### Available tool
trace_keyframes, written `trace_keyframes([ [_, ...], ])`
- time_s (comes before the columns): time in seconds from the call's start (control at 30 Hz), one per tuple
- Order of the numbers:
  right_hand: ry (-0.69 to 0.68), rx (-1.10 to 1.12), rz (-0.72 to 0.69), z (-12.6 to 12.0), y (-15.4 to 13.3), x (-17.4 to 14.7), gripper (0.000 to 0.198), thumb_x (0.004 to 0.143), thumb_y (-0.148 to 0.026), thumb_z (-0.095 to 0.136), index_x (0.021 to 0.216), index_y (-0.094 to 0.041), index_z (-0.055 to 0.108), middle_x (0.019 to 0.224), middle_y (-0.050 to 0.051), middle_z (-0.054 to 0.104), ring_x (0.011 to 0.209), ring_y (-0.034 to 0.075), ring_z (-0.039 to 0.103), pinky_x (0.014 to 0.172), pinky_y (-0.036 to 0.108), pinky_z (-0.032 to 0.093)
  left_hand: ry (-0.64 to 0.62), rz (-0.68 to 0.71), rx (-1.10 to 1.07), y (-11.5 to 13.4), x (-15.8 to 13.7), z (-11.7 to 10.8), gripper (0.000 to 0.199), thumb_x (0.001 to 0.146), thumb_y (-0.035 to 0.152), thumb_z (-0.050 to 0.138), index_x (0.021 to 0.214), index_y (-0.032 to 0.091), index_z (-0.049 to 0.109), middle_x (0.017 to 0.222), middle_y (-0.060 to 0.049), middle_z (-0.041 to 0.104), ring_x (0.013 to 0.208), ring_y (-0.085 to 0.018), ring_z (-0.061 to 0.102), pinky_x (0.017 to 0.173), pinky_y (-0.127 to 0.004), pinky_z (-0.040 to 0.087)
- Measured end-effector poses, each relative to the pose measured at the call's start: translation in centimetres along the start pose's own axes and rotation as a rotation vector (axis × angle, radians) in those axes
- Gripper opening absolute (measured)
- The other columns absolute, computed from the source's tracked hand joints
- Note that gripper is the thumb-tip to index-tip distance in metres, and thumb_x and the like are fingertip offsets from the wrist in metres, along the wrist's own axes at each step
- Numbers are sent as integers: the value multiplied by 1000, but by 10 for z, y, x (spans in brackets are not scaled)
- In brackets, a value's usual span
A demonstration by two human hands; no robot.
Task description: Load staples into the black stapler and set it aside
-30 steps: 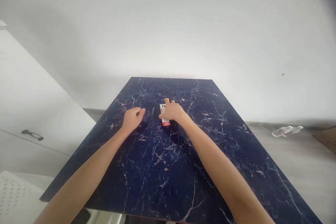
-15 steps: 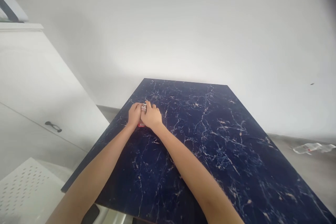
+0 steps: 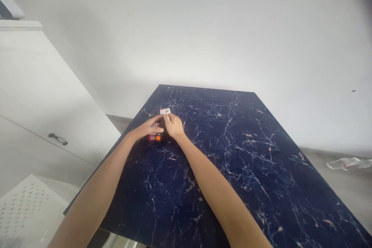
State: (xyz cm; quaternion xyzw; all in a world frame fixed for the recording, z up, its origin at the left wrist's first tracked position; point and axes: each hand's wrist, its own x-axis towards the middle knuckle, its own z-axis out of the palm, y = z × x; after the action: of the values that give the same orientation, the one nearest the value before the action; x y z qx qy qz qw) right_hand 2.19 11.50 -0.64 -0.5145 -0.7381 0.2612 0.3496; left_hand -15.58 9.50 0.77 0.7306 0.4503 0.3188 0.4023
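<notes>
Apart now come the hands: left hand (image 3: 147, 128) pins the box (image 3: 155, 136), right hand (image 3: 173, 125) pinches out a card (image 3: 165, 111) (box open, most contents apparently still inside).

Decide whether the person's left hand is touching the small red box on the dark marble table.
Touching. The head view shows the left hand with its fingers lying over the top of the small red box, no gap between them, on the marble table.

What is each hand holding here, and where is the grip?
Left hand rests on the small red box; right hand pinches its lifted flap.
</notes>
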Motion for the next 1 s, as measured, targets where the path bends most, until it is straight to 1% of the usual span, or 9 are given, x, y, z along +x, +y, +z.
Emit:
trace_keyframes([
  [0.1,0,-20,1,-3,7,3,46,103,-44,35,85,-19,69,95,8,73,91,22,63,83,28,43,-122,-23,52,4,-5,-10,79,78,44,78,150,32,49,149,-6,55,142,-35,46,116,-47,41],
  [0.27,-62,123,14,-5,15,7,43,102,-42,37,81,-21,68,83,2,70,78,18,59,70,24,38,-229,-72,235,12,-7,-20,93,77,48,81,157,35,37,161,-4,41,147,-33,39,121,-44,34],
  [0.37,-53,146,21,-6,17,7,48,102,-50,38,76,-21,66,78,1,68,74,17,57,68,24,37,-185,-130,368,19,-11,-20,86,79,55,77,154,34,42,157,-5,47,140,-34,48,115,-44,42],
  [0.47,-10,159,41,-6,18,7,52,103,-53,34,75,-22,64,77,1,67,74,17,57,68,24,37,-91,-120,466,26,-15,-15,74,81,58,73,147,31,52,147,-7,57,130,-35,58,105,-43,49],
  [0.57,2,160,41,-6,19,7,52,103,-54,33,76,-22,64,79,2,68,75,18,58,70,24,39,-103,-99,469,29,-15,-9,74,81,58,73,146,29,54,143,-9,60,124,-34,61,99,-42,52],
  [0.7,-6,178,38,-5,20,8,51,104,-52,32,83,-22,67,89,4,72,86,20,63,80,27,44,-144,-151,373,27,-12,-7,71,79,56,75,141,27,57,137,-9,64,119,-33,64,97,-42,53],
  [0.83,88,218,108,-3,22,10,52,104,-49,30,94,-19,71,109,10,73,102,23,65,91,31,45,-84,-122,379,26,-13,-6,65,79,56,75,136,27,62,133,-8,67,116,-33,65,98,-43,51],
  [0.93,125,224,145,-5,25,13,51,104,-47,30,94,-19,72,105,9,74,99,22,66,91,31,47,-27,-60,435,22,-14,-3,56,81,55,72,130,26,66,129,-7,68,114,-32,64,99,-43,49],
  [1.0,134,216,153,-10,30,15,40,101,-38,36,95,-21,72,102,5,75,96,19,67,88,27,49,50,-14,489,17,-13,0,47,84,50,69,123,24,68,125,-7,69,113,-31,63,99,-44,48],
])
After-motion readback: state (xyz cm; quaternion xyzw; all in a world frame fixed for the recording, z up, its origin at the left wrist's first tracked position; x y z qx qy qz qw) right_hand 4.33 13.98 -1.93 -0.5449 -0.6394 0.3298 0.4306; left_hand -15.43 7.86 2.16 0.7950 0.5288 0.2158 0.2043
